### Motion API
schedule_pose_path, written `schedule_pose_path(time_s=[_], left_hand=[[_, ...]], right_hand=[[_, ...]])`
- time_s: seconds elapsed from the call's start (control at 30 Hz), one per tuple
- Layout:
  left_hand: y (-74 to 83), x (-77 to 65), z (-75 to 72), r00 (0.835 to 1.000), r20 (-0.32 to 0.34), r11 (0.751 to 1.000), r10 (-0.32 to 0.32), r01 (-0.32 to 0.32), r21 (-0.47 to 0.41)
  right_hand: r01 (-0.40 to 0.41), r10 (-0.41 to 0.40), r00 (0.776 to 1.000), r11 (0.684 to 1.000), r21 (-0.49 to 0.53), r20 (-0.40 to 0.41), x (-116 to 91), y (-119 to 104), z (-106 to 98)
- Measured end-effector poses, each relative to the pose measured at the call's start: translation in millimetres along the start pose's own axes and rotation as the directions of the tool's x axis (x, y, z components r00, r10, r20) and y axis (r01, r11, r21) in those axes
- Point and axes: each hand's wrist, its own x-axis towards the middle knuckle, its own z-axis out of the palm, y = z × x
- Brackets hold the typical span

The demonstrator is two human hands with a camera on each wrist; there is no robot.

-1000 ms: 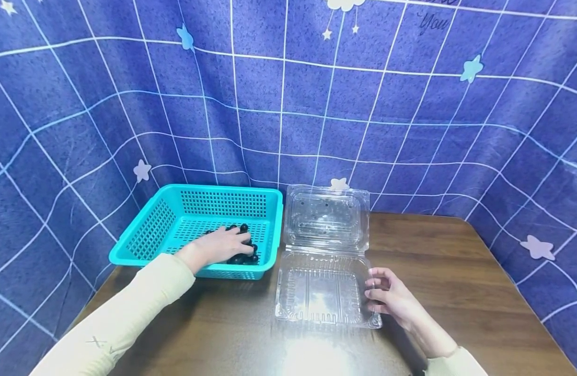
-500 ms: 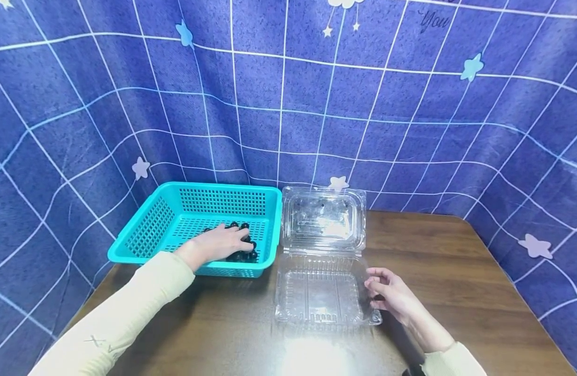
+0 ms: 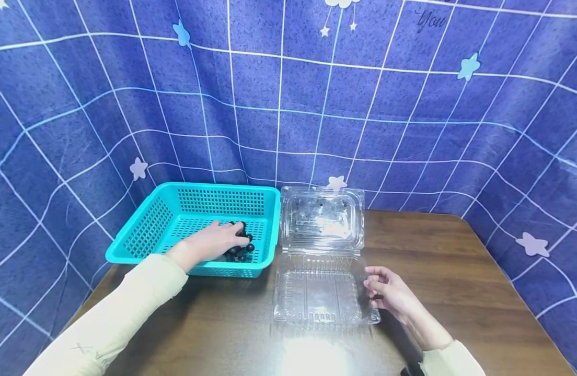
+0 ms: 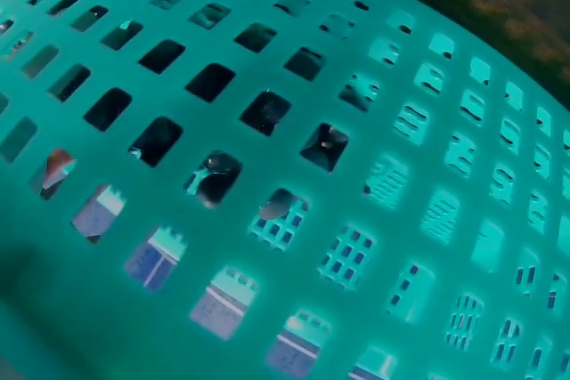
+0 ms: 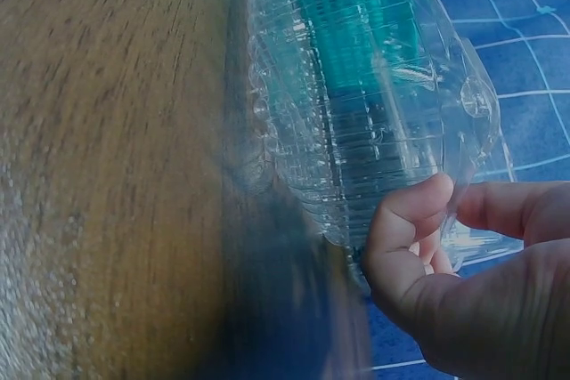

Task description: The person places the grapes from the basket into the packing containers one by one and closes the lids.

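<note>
Dark balls [image 3: 238, 251] under left grip [image 3: 212, 243], closure unclear, clear container [image 3: 319, 292] pinched in right grip [image 3: 394, 296]

A blue cloth [image 3: 251, 130], patterned with pale grid lines, stars [image 3: 469, 66] and a cloud [image 3: 342, 2], hung in soft folds behind and along both sides of a brown wood-grain table [image 3: 425, 271]. Bright white glare [image 3: 312, 357] shone on its near part.

On the brown wooden desk [image 3: 434, 266], a turquoise rectangular plastic basket [image 3: 237, 269] stands at left, with a clear hinged plastic box [image 3: 319, 295] just to its right, lid [image 3: 322, 219] on the far side. Small round black balls [image 3: 250, 247] lie in the basket's near right part, beneath the left hand [image 3: 210, 241]. The right hand [image 3: 389, 293] is at the box's right rim. A blue gridded fabric curtain [image 3: 316, 104] hangs behind.
</note>
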Motion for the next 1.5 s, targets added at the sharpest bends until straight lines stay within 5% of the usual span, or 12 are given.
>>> schedule_pose_path(time_s=[0.5,0.77,1.2,1.5], left_hand=[[-3.3,-6.2,-17.8,0.983,-0.172,0.997,0.061,-0.054,0.046],[-5.7,-7.2,-32.8,0.958,-0.274,0.994,0.083,-0.061,0.087],[7.9,-4.5,-57.9,0.941,-0.322,0.992,0.102,-0.072,0.102],[23.4,-2.7,-77.4,0.940,-0.323,0.988,0.108,-0.065,0.142]], right_hand=[[0.005,-0.005,1.000,1.000,0.008,0.000,0,1,1],[0.002,-0.002,1.000,1.000,0.004,-0.008,-1,0,1],[-0.008,0.008,1.000,1.000,0.017,0.000,-1,1,2],[-0.048,0.038,0.994,0.994,0.102,0.099,-1,2,-3]])
